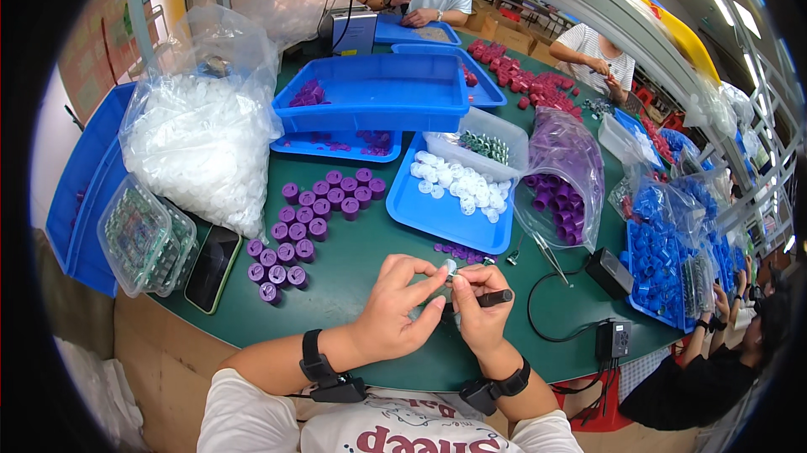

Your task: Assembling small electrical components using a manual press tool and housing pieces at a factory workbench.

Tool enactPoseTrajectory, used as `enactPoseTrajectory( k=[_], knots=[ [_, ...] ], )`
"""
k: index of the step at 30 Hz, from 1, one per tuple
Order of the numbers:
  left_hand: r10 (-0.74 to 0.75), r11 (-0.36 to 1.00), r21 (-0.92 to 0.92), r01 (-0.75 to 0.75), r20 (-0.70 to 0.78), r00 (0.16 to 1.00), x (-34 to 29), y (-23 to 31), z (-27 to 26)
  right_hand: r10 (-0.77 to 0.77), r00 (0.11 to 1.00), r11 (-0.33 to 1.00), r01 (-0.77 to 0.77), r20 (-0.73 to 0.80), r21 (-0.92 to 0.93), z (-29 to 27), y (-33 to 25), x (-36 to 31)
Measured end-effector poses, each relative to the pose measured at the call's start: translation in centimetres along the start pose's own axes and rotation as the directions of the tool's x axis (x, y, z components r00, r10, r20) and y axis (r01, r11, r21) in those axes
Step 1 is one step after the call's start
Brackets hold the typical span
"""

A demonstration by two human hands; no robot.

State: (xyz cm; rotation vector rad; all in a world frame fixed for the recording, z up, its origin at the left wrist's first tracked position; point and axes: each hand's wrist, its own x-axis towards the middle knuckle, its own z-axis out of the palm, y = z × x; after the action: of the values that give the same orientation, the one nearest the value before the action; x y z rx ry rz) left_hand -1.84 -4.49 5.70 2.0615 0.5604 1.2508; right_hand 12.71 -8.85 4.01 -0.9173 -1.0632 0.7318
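Note:
Near the table's front edge my two hands meet. Between the thumb and forefinger of my left hand is a small translucent round piece, tilted. The fingertips of my right hand touch its other side. A dark stick-shaped tool handle is held across the right hand; its kind I cannot make out. Just beyond the fingers lie tiny purple pieces. Further off, white translucent round pieces rest in a blue tray, with a clear tub of small circuit boards standing at its back.
To the left stand several purple caps, a phone, stacked clear tubs and a large bag of white pieces. Rightward lie a bag of purple cups, tweezers, a black cabled box and blue parts. Co-workers sit beyond.

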Motion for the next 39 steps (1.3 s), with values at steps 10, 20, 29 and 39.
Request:
enactPoseTrajectory(
  k=[10,20,29,39],
  knots=[
    [-0.109,0.960,-0.264,0.091,-0.052,0.993,0.4,-0.9,-1.1,0.286,0.914,0.722,-0.402,0.287,0.563,-1.0,0.1,0.9],
    [-0.331,0.688,-0.618,0.382,0.202,0.922,0.9,-1.6,-1.4,0.366,0.847,0.657,-0.529,0.386,0.537,-1.2,0.2,0.9],
    [-0.425,0.487,-0.729,0.482,0.285,0.859,0.7,-2.0,-1.3,0.385,0.895,0.850,-0.439,0.223,0.292,-1.2,-0.1,1.2],
    [-0.427,0.562,-0.658,0.502,0.289,0.857,0.3,-2.6,-1.1,0.392,0.887,0.915,-0.404,0.243,-0.001,-1.3,-0.6,1.2]
  ],
)
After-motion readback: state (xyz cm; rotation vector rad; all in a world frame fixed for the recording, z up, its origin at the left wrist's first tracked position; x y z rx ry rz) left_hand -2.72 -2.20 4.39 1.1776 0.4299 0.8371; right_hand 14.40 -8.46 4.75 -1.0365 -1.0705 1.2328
